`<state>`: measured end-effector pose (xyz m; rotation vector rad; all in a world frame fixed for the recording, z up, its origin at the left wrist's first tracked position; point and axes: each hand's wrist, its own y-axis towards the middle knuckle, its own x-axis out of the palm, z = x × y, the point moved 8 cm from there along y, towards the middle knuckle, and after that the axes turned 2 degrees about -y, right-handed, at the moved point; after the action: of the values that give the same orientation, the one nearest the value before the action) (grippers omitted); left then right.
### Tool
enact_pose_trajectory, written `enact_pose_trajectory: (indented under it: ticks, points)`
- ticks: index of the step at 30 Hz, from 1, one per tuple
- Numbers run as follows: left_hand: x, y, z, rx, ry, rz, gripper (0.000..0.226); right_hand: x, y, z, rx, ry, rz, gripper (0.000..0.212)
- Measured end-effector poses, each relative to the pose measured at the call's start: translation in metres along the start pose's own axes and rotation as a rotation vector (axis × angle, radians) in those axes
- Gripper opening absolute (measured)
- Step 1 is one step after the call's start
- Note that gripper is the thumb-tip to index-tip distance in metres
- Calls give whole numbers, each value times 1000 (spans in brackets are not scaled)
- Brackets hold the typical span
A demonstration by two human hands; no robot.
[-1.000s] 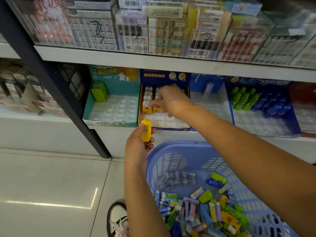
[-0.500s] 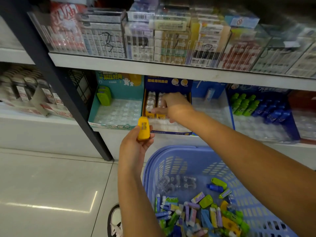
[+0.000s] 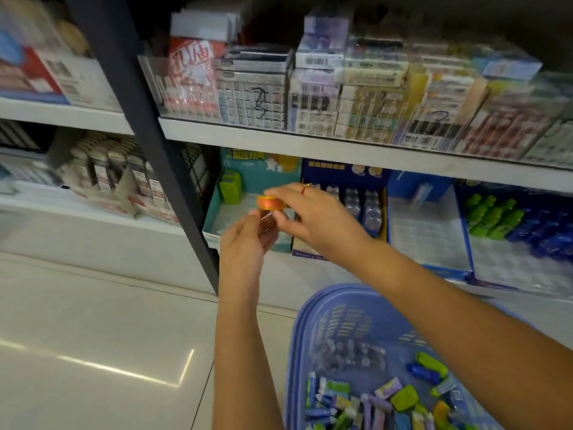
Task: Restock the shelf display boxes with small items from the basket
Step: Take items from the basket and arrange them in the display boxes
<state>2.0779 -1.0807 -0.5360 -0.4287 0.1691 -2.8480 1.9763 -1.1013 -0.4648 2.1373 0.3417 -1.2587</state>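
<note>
Before teal box [image 3: 212, 212], right hand [image 3: 313, 218] fingers [image 3: 280, 191] pinch blurred item [image 3: 272, 202] (left hand [image 3: 245, 243] grip unclear).

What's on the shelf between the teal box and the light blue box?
A navy box with rows of small items, head view; the right hand hides its left side.

The lower shelf [image 3: 310, 279] carries a row of display boxes. A teal box [image 3: 260, 170] stands against the left side of the dark blue box [image 3: 344, 173]. A lighter blue box [image 3: 403, 185] stands against its right side, and farther right is another blue box [image 3: 464, 234] holding green and blue items. Below the dark blue box, a blue basket [image 3: 297, 352] sits on the floor [image 3: 93, 321].
</note>
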Motion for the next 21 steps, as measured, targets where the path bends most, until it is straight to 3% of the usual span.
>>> enact_pose_trajectory:
  ticks: [3,5,16,21]
  points:
    - [0,11,2,199,870,-47,35,13,41,22,183,-9,-3,34]
    - [0,15,-11,220,1185,-140,38,33,63,39,285,-33,-88,36]
    - [-11,15,-22,284,1119,-112,45,78,96,59,314,79,-171,28]
    - [-12,13,-22,309,1094,-102,44,85,98,63,326,-65,-235,22]
